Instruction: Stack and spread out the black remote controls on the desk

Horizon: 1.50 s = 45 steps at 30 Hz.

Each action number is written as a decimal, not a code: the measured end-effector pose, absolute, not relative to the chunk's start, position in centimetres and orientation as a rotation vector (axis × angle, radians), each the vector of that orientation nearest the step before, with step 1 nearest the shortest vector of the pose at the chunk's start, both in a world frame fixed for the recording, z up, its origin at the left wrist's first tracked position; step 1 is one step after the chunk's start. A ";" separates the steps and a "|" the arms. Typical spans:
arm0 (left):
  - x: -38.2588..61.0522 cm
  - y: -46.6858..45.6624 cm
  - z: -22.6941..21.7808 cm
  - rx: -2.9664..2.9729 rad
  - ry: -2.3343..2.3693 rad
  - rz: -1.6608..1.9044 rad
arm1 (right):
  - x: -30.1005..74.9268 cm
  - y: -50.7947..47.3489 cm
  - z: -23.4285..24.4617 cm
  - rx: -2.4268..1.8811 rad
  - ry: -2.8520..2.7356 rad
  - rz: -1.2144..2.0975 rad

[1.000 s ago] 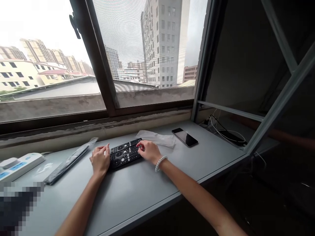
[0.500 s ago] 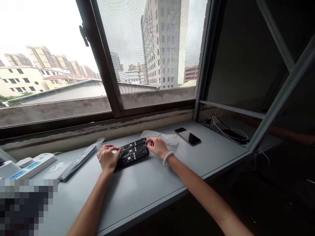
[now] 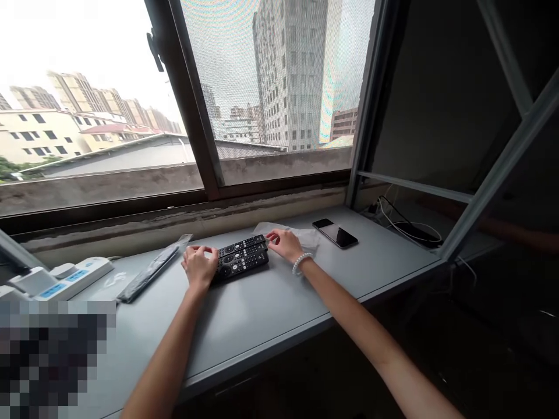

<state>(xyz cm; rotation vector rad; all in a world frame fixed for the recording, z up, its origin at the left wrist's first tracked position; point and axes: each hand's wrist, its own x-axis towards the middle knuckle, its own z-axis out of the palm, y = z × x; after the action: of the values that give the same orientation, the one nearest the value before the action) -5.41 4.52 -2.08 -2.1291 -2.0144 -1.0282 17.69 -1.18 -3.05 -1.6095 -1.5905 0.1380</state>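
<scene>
Three black remote controls (image 3: 242,256) appear to lie side by side on the grey desk, their keys facing up. My left hand (image 3: 200,267) is curled at their left ends, with its thumb and fingers against the remotes and covering those ends. At the right end, my right hand (image 3: 285,243), with a beaded bracelet (image 3: 301,262) on the wrist, has its fingers bent and a small gap between thumb and forefinger. Its fingertips are close beside the farthest remote; whether they touch it I cannot tell. Behind that hand lies a crumpled translucent wrapper (image 3: 308,238).
A black phone (image 3: 335,233) lies on the desk (image 3: 262,308) to the right. To the left are a dark item in a clear sleeve (image 3: 152,270) and a white power strip (image 3: 74,279). Cables (image 3: 410,224) lie behind the metal frame (image 3: 489,174). A window runs along the back.
The view has shifted slightly. My right hand's fingertips have drawn back a little from the remotes' right end. The far remote now lines up more evenly beside the others.
</scene>
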 end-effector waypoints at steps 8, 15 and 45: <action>-6.3 4.3 -2.6 -2.083 -2.109 -1.051 | 17.4 -1.8 -3.0 -1.687 -1.595 0.142; -6.1 4.4 -2.5 -2.088 -2.092 -1.076 | 17.3 -2.0 -2.7 -1.711 -1.606 0.153; -6.3 5.0 -2.5 -2.076 -2.080 -1.197 | 17.8 -1.4 -3.6 -1.724 -1.619 0.103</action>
<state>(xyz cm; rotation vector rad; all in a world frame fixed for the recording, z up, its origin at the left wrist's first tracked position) -6.30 5.02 -2.47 -2.0758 -2.0798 -1.1971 17.77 -1.35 -3.57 -1.7235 -1.6194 0.1029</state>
